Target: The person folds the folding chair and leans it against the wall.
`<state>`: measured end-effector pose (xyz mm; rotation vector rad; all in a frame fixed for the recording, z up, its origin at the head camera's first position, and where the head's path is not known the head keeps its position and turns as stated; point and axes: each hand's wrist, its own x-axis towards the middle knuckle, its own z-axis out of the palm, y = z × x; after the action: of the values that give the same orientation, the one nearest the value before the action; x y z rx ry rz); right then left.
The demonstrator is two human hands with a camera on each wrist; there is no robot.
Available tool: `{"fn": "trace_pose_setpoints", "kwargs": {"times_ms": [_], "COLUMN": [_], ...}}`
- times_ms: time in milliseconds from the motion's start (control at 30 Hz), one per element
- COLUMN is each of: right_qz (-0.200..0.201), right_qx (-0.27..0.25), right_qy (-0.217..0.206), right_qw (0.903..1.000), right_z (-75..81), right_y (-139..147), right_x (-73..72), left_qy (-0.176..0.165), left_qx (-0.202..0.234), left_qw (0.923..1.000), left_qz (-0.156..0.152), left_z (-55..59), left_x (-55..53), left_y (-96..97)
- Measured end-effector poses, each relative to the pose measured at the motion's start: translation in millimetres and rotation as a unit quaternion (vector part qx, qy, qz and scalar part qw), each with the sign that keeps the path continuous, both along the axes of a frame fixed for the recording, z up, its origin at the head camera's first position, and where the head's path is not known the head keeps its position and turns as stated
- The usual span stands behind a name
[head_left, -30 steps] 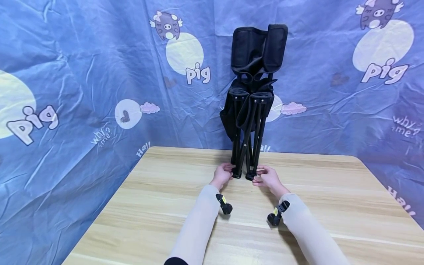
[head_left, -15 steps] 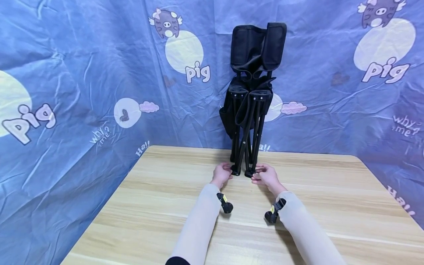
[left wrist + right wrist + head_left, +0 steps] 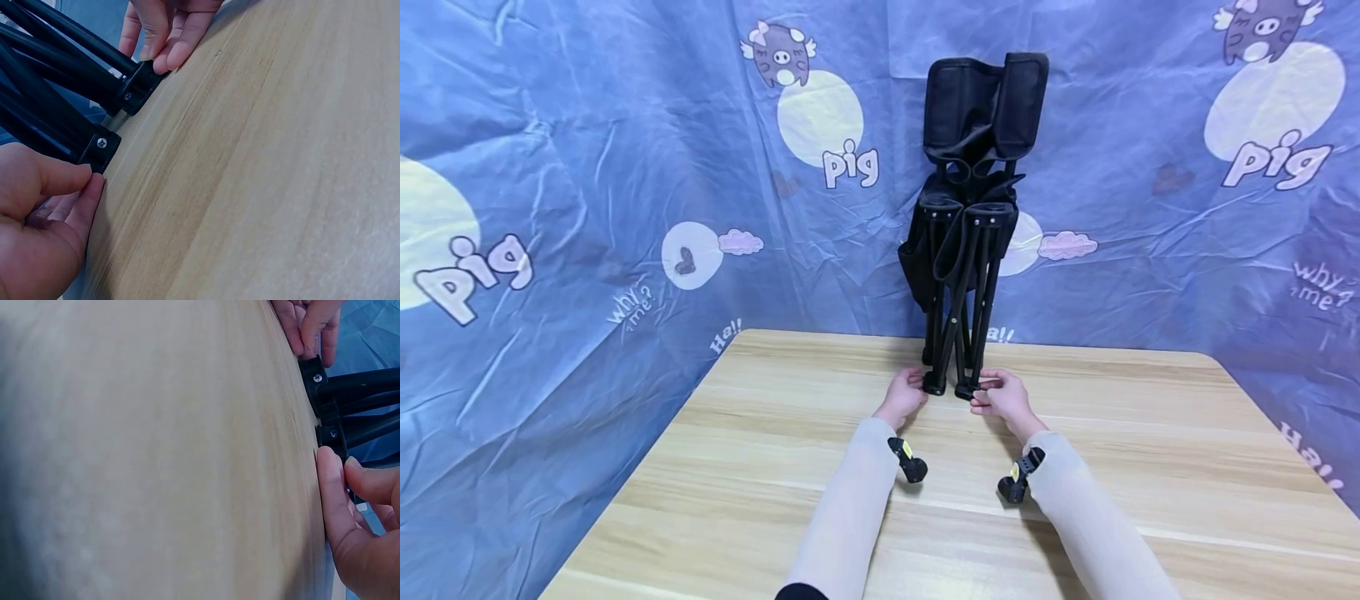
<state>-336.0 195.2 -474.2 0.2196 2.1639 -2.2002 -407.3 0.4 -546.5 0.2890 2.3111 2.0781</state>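
A folded black camping chair stands upright at the far side of the wooden table, its fabric bunched between the frame tubes. My left hand pinches the left front foot between thumb and fingers. On the other side, my right hand pinches the right front foot. In the right wrist view the thumb and forefinger of the right hand meet at the black plastic foot with its screw. Both front feet sit close together on the tabletop. The rear feet are partly hidden behind the front legs.
The pale wooden table reaches toward the camera, its far edge just behind the chair. A blue printed cloth hangs behind and at both sides. Small black cameras are strapped to both wrists.
The chair's front feet have slid slightly away from me. My right wrist has shifted a little to the left. Both hands keep their grip on the feet.
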Motion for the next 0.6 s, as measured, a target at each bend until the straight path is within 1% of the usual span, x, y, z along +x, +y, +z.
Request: {"fn": "trace_pose_setpoints", "kwargs": {"times_ms": [33, 67, 100, 133, 167, 200, 233, 300, 367, 400, 433, 467, 500, 600], "right_qz": [-0.001, -0.002, -0.003, -0.004, -0.004, -0.004, -0.005, -0.008, -0.008, -0.009, -0.01, -0.01, -0.008, 0.006], "right_qx": [-0.001, 0.001, 0.001, 0.002, 0.001, 0.001, 0.0, -0.001, -0.002, -0.002, -0.003, -0.003, -0.004, -0.009], "right_qy": [0.0, 0.0, 0.0, 0.0, 0.0, -0.001, 0.0, -0.001, -0.001, -0.002, -0.001, 0.001, 0.003, 0.015], "right_qw": [1.0, 1.0, 1.0, 1.0, 1.0, 1.0, 1.0, 1.0, 1.0, 1.0, 0.9999, 0.9999, 1.0, 0.9998], "right_z": [-0.3, -0.7, -0.9, -1.1, -1.3, -1.6, -1.9, -2.1, -2.4, -2.4, -2.4, -2.4, -2.4, -2.4], "right_y": [0.1, 0.0, -0.1, -0.1, -0.1, -0.2, -0.3, -0.7, -0.5, -0.4, -0.3, 0.0, 0.3, 2.2], "right_x": [0.4, 0.7, 1.0, 1.3, 1.7, 1.9, 2.0, 2.3, 2.5, 2.7, 2.9, 3.3, 3.9, 7.1], "left_qy": [0.013, 0.016, 0.004, 0.016, 0.019, 0.025, 0.014, 0.018, -0.007, 0.007, 0.01, 0.009, -0.003, 0.003], "left_qx": [-0.005, -0.004, -0.006, -0.004, -0.005, 0.005, 0.005, 0.008, 0.002, 0.004, 0.004, 0.004, 0.0, 0.015], "left_qw": [0.9999, 0.9999, 1.0, 0.9998, 0.9998, 0.9997, 0.9999, 0.9998, 0.9999, 0.9999, 0.9999, 0.9999, 0.9999, 0.9998], "left_qz": [0.002, 0.0, 0.006, 0.009, 0.009, 0.003, 0.002, -0.003, -0.01, -0.01, -0.013, -0.013, -0.013, -0.011], "left_z": [-16.0, -28.0, -32.7, -42.0, -45.4, -57.2, -54.0, -52.5, -36.7, -38.2, -33.8, -24.5, -11.8, 17.0], "left_x": [-12.1, -21.2, -25.3, -30.8, -32.8, -42.0, -39.9, -37.1, -27.3, -26.5, -23.0, -14.8, -6.2, 22.5], "left_y": [0.9, 1.4, 2.9, 3.7, 3.9, 3.4, 3.3, 2.3, 2.1, 2.5, 2.5, 2.8, 3.5, 4.3]}}
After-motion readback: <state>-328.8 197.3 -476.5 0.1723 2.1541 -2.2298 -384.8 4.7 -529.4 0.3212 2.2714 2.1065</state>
